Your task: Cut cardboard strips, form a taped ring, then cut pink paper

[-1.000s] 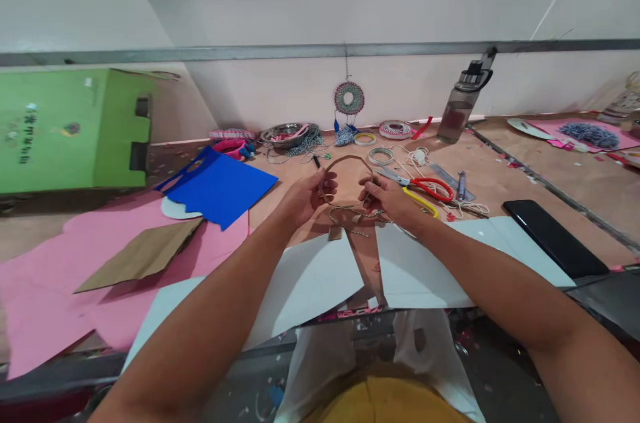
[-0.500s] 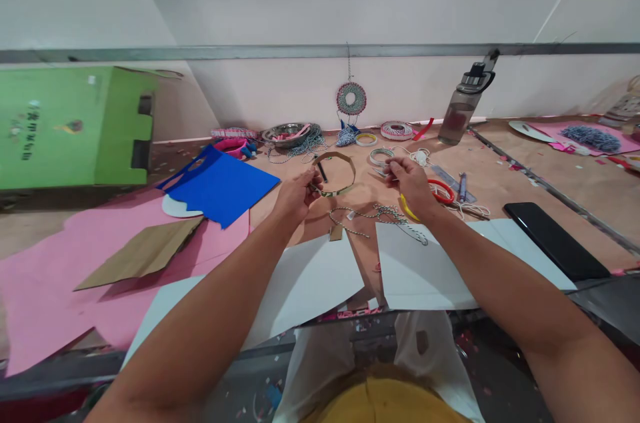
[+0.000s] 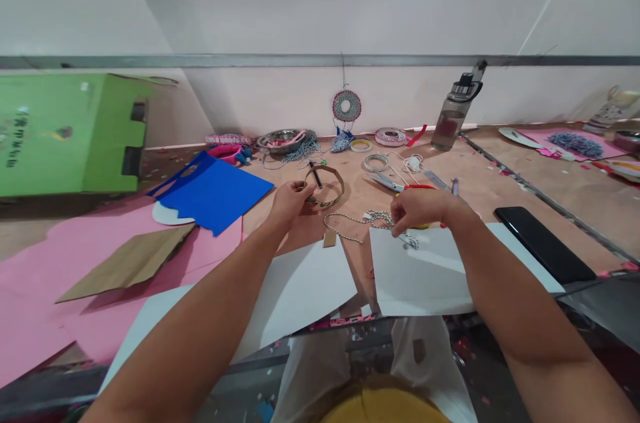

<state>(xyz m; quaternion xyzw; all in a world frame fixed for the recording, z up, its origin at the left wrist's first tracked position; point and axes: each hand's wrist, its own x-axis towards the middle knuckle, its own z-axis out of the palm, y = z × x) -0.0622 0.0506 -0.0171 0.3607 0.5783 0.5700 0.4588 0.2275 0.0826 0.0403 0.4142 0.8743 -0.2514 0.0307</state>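
My left hand point(image 3: 293, 204) is closed, its thumb and fingers pinching the near left side of a thin brown cardboard ring point(image 3: 343, 186), held over the table. A black marker-like stick point(image 3: 316, 174) shows at the ring's far left. My right hand point(image 3: 419, 207) points downward with curled fingers, its fingertips at a tangle of black-and-white cord point(image 3: 379, 217); the grip is partly hidden. Beyond that hand lie scissors point(image 3: 387, 182), with a red handle partly behind the hand. A small cardboard piece point(image 3: 330, 238) lies by the cord's loose end.
White sheets point(image 3: 310, 283) lie along the near edge, a black phone point(image 3: 543, 243) at right. Blue foam sheet point(image 3: 215, 186), pink sheets point(image 3: 115, 223) and a green box point(image 3: 50, 136) are at left. Behind stand a metal bowl point(image 3: 281, 149), tape roll point(image 3: 376, 163) and water bottle point(image 3: 453, 117).
My right hand has moved nearer to me, from beside the tape roll down to the cord. The scissors show more plainly. My left hand still holds the ring, now tilted differently.
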